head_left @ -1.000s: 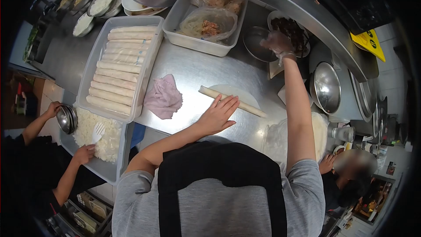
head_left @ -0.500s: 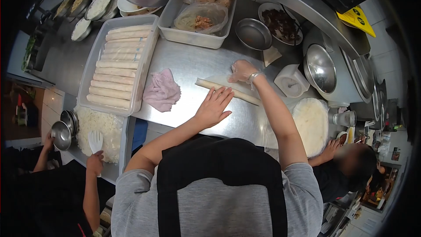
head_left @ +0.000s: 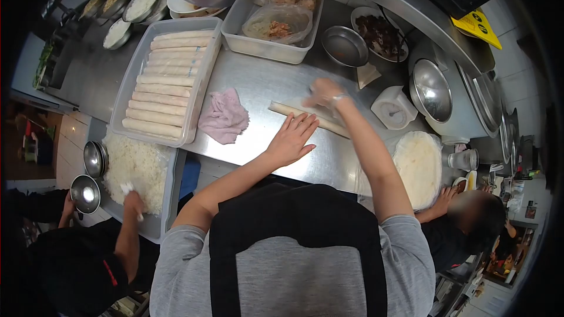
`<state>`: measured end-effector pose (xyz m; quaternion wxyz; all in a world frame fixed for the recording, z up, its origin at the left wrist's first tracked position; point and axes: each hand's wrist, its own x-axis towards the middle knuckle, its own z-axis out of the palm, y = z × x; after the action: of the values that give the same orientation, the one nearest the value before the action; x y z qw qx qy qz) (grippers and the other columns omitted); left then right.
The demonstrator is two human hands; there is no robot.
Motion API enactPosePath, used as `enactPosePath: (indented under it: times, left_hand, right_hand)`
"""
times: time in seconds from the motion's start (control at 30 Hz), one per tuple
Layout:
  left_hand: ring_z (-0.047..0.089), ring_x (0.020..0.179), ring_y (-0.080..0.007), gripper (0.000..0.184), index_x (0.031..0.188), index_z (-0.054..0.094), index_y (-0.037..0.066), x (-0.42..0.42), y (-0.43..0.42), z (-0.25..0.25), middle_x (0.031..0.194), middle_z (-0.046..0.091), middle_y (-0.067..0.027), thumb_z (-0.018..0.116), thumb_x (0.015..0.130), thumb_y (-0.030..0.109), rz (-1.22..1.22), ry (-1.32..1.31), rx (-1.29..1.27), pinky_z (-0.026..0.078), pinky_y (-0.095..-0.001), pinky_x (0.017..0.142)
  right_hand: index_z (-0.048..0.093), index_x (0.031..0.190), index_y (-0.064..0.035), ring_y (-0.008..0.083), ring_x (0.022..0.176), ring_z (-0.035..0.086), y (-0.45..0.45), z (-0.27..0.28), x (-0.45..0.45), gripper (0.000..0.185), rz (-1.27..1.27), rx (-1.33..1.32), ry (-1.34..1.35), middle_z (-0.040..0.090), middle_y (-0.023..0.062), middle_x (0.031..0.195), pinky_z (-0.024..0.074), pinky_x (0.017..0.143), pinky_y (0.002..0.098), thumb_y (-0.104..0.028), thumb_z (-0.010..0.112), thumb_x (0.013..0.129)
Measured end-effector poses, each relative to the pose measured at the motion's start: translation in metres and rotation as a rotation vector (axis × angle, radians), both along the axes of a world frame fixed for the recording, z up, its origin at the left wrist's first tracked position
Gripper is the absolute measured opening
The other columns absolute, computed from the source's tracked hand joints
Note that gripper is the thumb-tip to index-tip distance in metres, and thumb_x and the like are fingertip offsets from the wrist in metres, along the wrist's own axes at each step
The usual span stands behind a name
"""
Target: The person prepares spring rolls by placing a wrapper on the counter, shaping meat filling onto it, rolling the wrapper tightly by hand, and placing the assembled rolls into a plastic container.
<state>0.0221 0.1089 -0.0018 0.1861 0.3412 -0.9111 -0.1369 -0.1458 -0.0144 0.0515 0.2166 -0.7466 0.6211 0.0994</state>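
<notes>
My left hand (head_left: 294, 139) lies flat with its fingers stretched over a long pale roll (head_left: 333, 127) on the steel counter. Just beyond the roll is my right hand (head_left: 325, 93), which appears to be in a clear plastic glove. Motion smears its fingers, so their grip is unclear. Part of a thin translucent wrapper sheet (head_left: 298, 101) shows between the roll and that hand. Left of my hands, a crumpled pink cloth (head_left: 224, 116) rests on the counter. A stack of round pale wrappers (head_left: 417, 167) lies to the right of my right forearm.
A plastic tub (head_left: 216, 53) holds several similar rolls. Another tub (head_left: 264, 51) contains bagged food. A metal bowl (head_left: 345, 47), a scale (head_left: 393, 108) and a large steel bowl (head_left: 432, 91) stand at the right. At left, a co-worker's hand (head_left: 134, 204) works over rice (head_left: 138, 164).
My right hand has risen slightly and is now blurred. My left hand stays on the roll. The co-worker at left has moved the white paddle into the rice.
</notes>
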Motion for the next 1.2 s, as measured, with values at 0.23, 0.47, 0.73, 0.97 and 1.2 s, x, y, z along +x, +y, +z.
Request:
enactPosePath:
  times: [0.23,0.47,0.73,0.97,1.2]
  left_hand:
    - [0.028,0.135,-0.0312,0.065,0.142,0.033,0.004,0.000,-0.001,-0.001,0.147,0.032,-0.0122,0.055,0.089,0.036,-0.005,0.032,0.018,0.020,-0.0495,0.113]
    - [0.028,0.135,-0.0321,0.065,0.142,0.032,0.004,0.000,-0.001,0.002,0.147,0.032,-0.0125,0.055,0.090,0.036,-0.005,0.005,0.020,0.019,-0.0501,0.113]
    - [0.029,0.135,-0.0322,0.066,0.142,0.033,0.004,0.001,-0.001,0.007,0.147,0.032,-0.0135,0.056,0.089,0.035,-0.016,0.004,0.041,0.020,-0.0509,0.112]
    - [0.030,0.135,-0.0315,0.065,0.140,0.035,0.002,0.001,-0.002,0.003,0.146,0.033,-0.0146,0.057,0.089,0.036,-0.008,0.008,0.033,0.021,-0.0503,0.112]
    - [0.030,0.135,-0.0305,0.065,0.140,0.036,0.002,0.002,-0.003,0.004,0.144,0.035,-0.0149,0.056,0.089,0.038,-0.009,0.019,0.036,0.021,-0.0505,0.112]
  right_hand:
    - [0.071,0.080,-0.0001,0.0366,0.081,0.065,0.031,-0.018,-0.101,0.054,0.124,0.093,0.164,0.067,0.0207,0.084,0.0498,0.071,0.0421,-0.049,0.077,0.059]
    - [0.069,0.096,-0.0016,0.0332,0.094,0.065,0.013,0.005,-0.055,0.053,-0.187,0.080,0.027,0.067,0.0198,0.100,0.0497,0.083,0.0403,-0.040,0.079,0.061]
    - [0.069,0.086,-0.0031,0.0369,0.083,0.065,-0.011,0.073,-0.079,0.042,-0.394,-0.250,-0.097,0.066,0.0210,0.087,0.0503,0.074,0.0414,-0.043,0.069,0.071]
    - [0.069,0.098,-0.0060,0.0342,0.099,0.063,-0.116,0.024,-0.086,0.040,-0.068,-0.361,0.326,0.066,0.0183,0.103,0.0513,0.086,0.0436,-0.037,0.069,0.073]
    - [0.070,0.097,-0.0044,0.0322,0.087,0.066,-0.095,0.068,-0.083,0.040,-0.110,-0.307,0.202,0.069,0.0157,0.097,0.0520,0.075,0.0427,-0.037,0.071,0.075]
